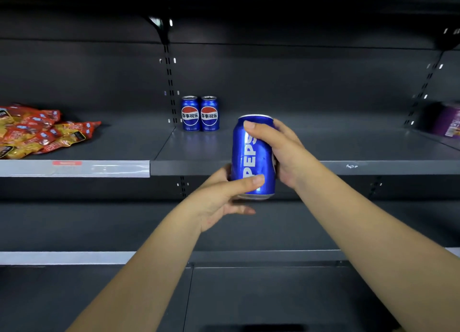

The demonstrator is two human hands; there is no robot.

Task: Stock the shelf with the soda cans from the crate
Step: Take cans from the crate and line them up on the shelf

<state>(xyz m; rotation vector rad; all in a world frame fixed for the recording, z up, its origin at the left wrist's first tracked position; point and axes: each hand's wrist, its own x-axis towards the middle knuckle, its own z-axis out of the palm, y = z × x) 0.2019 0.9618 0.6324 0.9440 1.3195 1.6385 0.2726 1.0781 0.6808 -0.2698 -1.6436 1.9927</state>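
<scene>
Holding one can [251, 157] before two shelved cans [190, 114] [209, 114]

Shelf [323, 145] in front of me, dark grey, middle level. At the back, by the slotted upright: left can [190, 114] and right can [209, 114], upright, touching, labels facing me. Left end: heap of red-and-yellow snack packets [37, 132]. Far right: purple box [448, 122], blurred.

Blue Pepsi can [251, 157] upright, midair before shelf [323, 145] — two cans [190, 115] upright at back.
</scene>
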